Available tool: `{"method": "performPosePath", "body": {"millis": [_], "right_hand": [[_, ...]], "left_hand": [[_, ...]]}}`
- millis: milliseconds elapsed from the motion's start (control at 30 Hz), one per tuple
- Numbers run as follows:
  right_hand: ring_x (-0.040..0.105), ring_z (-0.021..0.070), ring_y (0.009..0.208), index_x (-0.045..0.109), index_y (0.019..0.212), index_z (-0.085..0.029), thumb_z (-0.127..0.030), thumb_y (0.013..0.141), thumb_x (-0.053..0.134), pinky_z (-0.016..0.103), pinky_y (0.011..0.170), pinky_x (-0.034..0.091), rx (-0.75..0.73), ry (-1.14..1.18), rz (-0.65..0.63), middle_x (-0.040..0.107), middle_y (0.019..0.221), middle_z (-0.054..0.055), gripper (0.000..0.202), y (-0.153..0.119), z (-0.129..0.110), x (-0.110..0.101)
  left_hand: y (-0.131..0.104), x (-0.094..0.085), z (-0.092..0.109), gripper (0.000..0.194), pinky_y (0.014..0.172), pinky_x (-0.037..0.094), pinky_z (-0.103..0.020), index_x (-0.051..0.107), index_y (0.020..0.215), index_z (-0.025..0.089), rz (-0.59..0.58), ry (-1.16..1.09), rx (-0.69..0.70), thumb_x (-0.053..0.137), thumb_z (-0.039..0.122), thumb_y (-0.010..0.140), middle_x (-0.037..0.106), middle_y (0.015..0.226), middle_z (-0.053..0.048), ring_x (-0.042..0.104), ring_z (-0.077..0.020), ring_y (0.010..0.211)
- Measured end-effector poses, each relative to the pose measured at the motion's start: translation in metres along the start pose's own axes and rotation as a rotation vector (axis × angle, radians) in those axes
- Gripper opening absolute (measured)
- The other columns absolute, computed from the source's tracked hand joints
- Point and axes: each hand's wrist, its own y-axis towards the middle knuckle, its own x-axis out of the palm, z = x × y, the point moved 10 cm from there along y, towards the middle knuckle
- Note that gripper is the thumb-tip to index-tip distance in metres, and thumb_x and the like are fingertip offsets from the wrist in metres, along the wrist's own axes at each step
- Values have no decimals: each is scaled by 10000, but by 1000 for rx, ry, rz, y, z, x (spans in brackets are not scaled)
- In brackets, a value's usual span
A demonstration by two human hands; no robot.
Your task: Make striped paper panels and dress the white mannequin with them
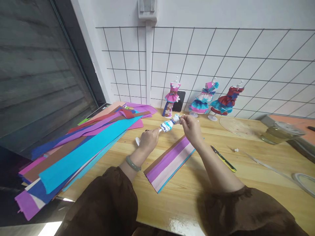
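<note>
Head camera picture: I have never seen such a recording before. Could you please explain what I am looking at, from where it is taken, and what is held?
The picture comes from a camera worn on a person's head, looking forward and down at a wooden table. The two arms in brown sleeves are that person's own. The left hand and the right hand hold between them a small mannequin wrapped in blue and white paper. Under the hands lies a striped stack of crepe paper; a larger pile of crepe paper sheets lies to the left. A utility knife lies to the right. Three dressed mannequins stand by the wall.
</note>
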Motion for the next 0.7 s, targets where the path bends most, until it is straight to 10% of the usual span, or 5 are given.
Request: {"method": "performPosePath", "body": {"millis": [333,500,700], "right_hand": [[582,171,674,582,751,-169,-505,758,525,300,659,448,362,215,-386,625,693,41,340,-64,34,-36],[625,224,780,649,770,-188,-491,665,647,333,777,464,731,170,-280,669,778,80,320,-156,88,-152],[643,291,841,655,747,-297,-463,584,683,357,785,498,1077,211,286,674,863,134,234,-342,131,-313]], "left_hand": [[-1,2,4,309,622,379,-265,541,1113,180,-41,64,39,329,258,902,664,836,-90,611,-188,757],[-1,2,4,317,610,377,-272,562,1097,182,-21,73,54,330,268,898,663,832,-95,610,-200,742],[-1,4,-1,342,625,385,-277,584,1086,178,44,62,66,322,284,894,671,855,-108,615,-213,749]]}}
